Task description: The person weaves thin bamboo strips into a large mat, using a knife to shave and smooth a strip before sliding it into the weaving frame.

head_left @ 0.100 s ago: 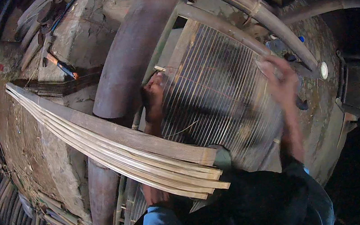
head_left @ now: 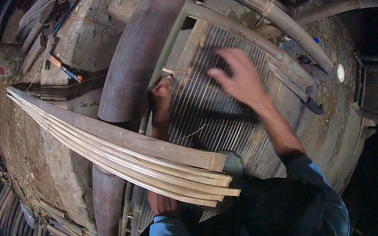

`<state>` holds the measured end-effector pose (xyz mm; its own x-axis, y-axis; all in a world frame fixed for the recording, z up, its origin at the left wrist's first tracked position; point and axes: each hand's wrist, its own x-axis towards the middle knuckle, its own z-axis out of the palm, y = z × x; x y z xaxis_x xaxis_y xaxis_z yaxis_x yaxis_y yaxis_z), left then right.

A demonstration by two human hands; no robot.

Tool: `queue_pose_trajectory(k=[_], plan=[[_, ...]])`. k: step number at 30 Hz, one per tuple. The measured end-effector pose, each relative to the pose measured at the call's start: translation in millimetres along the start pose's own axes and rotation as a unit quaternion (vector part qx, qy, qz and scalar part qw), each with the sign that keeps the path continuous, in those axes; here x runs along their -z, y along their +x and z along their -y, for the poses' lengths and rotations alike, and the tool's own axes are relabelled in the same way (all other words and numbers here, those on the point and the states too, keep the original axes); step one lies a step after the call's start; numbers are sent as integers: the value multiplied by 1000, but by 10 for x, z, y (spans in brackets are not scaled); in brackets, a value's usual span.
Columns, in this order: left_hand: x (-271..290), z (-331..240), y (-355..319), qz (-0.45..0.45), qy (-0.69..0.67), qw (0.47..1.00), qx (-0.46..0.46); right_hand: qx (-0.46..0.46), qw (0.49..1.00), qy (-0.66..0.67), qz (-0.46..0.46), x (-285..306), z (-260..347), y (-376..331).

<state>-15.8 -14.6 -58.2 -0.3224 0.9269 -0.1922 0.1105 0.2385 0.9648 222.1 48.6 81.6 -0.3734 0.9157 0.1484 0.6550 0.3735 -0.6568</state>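
1. Dim, cluttered workshop ground of packed earth lies under a slatted bamboo panel (head_left: pixel 219 109), which leans against a frame of thick bamboo poles (head_left: pixel 260 6); everything happens on this panel.
2. Right hand (head_left: pixel 236 80) now hovers open, fingers spread, over the panel's upper middle; a moment ago it sat farther right near the panel's edge (so it has swept leftward across the slats), gripping nothing.
3. Left hand (head_left: pixel 162 100) rests at the panel's left edge, seemingly pinching a slat; its exact grip is unclear.
4. Bundle of split bamboo strips (head_left: pixel 121 148) lies across the foreground, unmoved; an orange-handled tool (head_left: pixel 64 67) rests beyond.
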Motion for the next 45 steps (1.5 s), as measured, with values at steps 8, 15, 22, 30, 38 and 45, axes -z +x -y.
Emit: queue_pose_trajectory(k=[8,15,22,30,38,45], plan=[[-163,-82,30,30,117,993,19,55,997,-14,59,-814,-216,65],[-65,-484,-107,-11,223,974,21,-214,680,701,5,-847,147,403],[-180,-563,-120,-37,236,970,40,-212,746,629,-53,-817,115,396],[-275,-382,-84,-76,144,983,-83,-132,937,311,90,-609,285,-307],[-203,-11,-386,-86,142,984,-67,-49,987,132,82,254,138,-730],[362,-306,-1276,253,166,953,27,-81,993,-35,80,749,161,-1003]])
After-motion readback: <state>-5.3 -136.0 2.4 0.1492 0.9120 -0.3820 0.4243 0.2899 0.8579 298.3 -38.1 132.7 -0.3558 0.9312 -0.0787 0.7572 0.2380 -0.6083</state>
